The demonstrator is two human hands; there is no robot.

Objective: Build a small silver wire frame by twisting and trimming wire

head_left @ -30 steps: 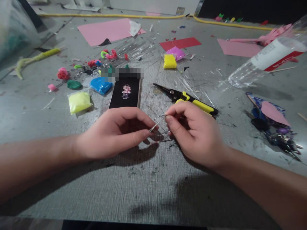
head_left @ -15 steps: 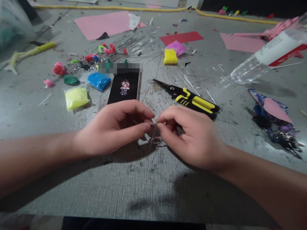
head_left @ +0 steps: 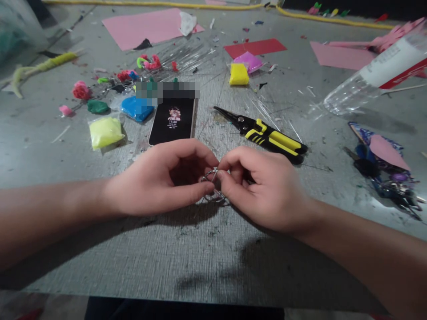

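Between my hands, just above the table, is a small round frame of bent silver wire (head_left: 213, 198). My right hand (head_left: 267, 189) pinches the top of this wire frame between thumb and forefinger. From the other side my left hand (head_left: 160, 180) curls around it, thumb tip against the wire and forefinger near the top. The left hand's other fingers are partly hidden behind its thumb. Long-nose pliers (head_left: 267, 138) with black and yellow handles lie just beyond my right hand. A phone (head_left: 173, 115) with its screen lit lies beyond my left hand.
Packets of yellow clay (head_left: 106, 132) and blue clay (head_left: 136, 108) lie at left, near clay flowers (head_left: 82, 90) on wires. A yellow packet (head_left: 239, 74) lies farther back. At right are a plastic bottle (head_left: 363, 84) and a bunch of keys (head_left: 370, 171). Pink paper (head_left: 143, 29) lies behind.
My left thumb has moved slightly right and down along the wire frame, and its top part shows more. The right hand keeps its pinch. The view has shifted slightly.
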